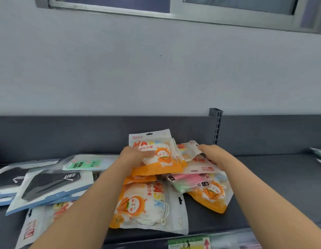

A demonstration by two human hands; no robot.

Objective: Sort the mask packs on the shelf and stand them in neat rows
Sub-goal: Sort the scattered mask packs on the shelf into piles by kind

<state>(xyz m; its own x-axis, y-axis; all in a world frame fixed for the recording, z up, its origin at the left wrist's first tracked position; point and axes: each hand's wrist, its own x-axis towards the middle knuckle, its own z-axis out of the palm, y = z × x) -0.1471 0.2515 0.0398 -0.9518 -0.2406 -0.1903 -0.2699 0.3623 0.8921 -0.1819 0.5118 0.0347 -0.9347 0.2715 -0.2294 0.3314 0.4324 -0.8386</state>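
Dark grey shelf [263, 186] set against a pale wall [156, 69], strewn with mask packs. Near the middle, raised upright above the heap: an orange-and-white pack [163, 155] printed with "MASK" and a cartoon figure. Left hand [132, 157] on its left edge, thumb across the front, fingers curled behind, grip closed firmly on it. Just to the right, right hand [213, 155] reaching over the heap, fingertips at the edge of a tilted white pack [191, 150]; cannot tell whether that grip pinches it or only touches.

Beneath both hands, a loose overlapping heap: a flat orange pack [147, 203] lying face up at the front, a pink-and-green pack [185, 180] behind it, another orange one [211, 193] tipped toward the right. Farther left, lying flat and overlapping, two black-mask packs [48, 184] marked "LIKE", a green "FACE MASK" pack [88, 163] behind them, and one more pack [36, 225] partly under the left forearm.

Behind everything, a dark back panel [66, 133] with a slotted upright post [216, 126]. At the right edge, a few more packs [319, 155], mostly cut off. Along the front lip, a blurred price label [190, 243]. High above, a window frame [174, 13].
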